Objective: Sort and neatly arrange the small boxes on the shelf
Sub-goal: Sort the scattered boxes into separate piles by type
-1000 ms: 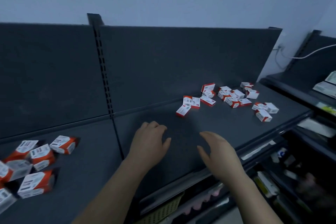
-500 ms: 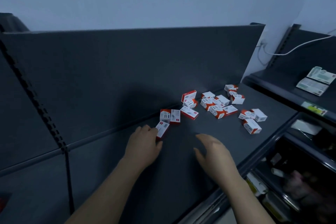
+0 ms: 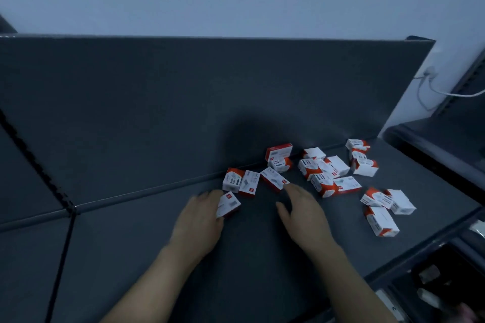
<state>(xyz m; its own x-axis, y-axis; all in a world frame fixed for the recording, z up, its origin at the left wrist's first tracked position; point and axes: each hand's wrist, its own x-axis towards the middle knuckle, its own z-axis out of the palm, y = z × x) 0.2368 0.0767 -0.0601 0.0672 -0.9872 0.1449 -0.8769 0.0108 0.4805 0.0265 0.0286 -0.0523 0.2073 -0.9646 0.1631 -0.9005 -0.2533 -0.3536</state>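
On the dark shelf [image 3: 157,244], the left hand [image 3: 198,223] has its fingers [image 3: 210,195] touching one red-and-white box [image 3: 228,204]; whether they grip it is unclear. The right hand [image 3: 304,217] lies spread and empty, a scatter of boxes [image 3: 328,176] just beyond its fingertips.

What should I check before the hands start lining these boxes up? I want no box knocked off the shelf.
1. Left hand on a box: ok, its fingertips touch the nearest box; whether the grip has closed, cannot tell.
2. Right hand free: ok, open, its fingertip next to the slanted box.
3. Boxes sorted: not ok, the central cluster lies jumbled and overlapping.
4. Front edge safe: not ok, the front-right box lies nearest the shelf edge.
5. Room for a row: ok, bare shelf to the left of the hands.
6. Labels readable for sorting: cannot tell, blurred.
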